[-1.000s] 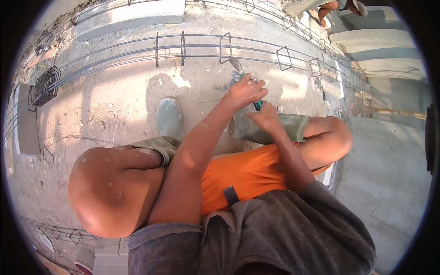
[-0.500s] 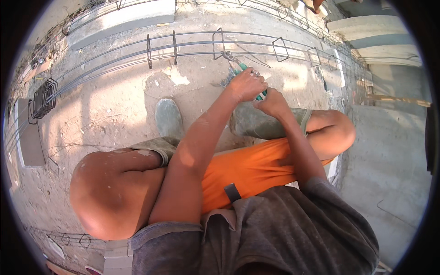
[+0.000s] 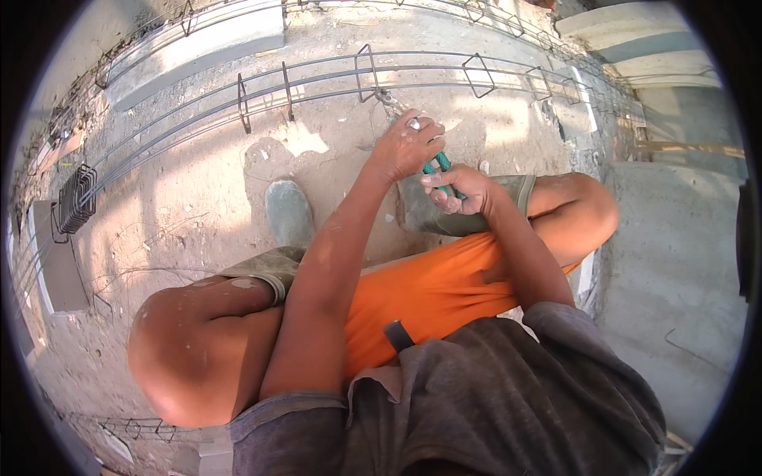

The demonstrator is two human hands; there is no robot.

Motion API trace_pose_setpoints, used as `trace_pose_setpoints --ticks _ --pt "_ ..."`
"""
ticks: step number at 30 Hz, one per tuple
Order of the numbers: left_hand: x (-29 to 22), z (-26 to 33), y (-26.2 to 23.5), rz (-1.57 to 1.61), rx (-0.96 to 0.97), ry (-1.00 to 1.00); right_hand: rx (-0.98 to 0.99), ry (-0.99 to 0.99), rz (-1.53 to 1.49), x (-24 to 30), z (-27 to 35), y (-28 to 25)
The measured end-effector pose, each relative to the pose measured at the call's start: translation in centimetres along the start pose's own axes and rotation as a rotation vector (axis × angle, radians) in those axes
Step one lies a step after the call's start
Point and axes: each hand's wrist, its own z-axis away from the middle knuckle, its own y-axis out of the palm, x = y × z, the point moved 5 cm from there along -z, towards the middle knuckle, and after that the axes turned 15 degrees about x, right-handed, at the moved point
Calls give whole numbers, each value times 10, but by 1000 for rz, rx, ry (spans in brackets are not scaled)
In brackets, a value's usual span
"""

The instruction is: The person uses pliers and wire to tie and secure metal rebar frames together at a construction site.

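A pair of pincers with green handles (image 3: 443, 161) reaches up to the rebar cage (image 3: 333, 70) ahead of me. Its metal jaws are at the lower bar, beside a square stirrup (image 3: 366, 73); whether they bite on a wire is too small to tell. My left hand (image 3: 405, 145) is closed over the upper part of the pincers. Nearer to me, my right hand (image 3: 460, 189) has its fingers curled round the handle ends. Between the two hands the green grips stand slightly apart.
Several bundled stirrups (image 3: 78, 198) hang on the bars at the left, by a grey block (image 3: 55, 258). Another bar cage (image 3: 444, 8) and a pale slab (image 3: 198, 47) lie farther off. Concrete steps (image 3: 635, 36) rise at the far right. My boots (image 3: 289, 213) rest on the dirt.
My right hand has shifted slightly toward me and turned, showing more of the green handles. My left hand has moved a little left along with the pincers. The whole view has shifted slightly.
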Motion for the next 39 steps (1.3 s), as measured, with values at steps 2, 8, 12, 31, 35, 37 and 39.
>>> trace_pose_setpoints --ticks 2,8,12,31,35,37,39 --pt "8 -2 9 9 204 -25 240 89 -403 3 7 23" --pt "5 -31 22 -52 649 -142 -820 -150 1091 27 21 19" --pt "1 -19 2 -44 137 62 35 -145 218 19 -1 -1" --pt "-4 -58 -24 147 765 -295 -524 -48 691 33 84 -27" --pt "-20 -125 -184 587 302 -216 -309 -295 250 50 135 -49" --pt "2 -124 -234 798 -216 -221 -170 -477 -24 60 142 -48" --pt "21 -122 -249 772 -301 -276 -25 -655 -268 68 144 -40"
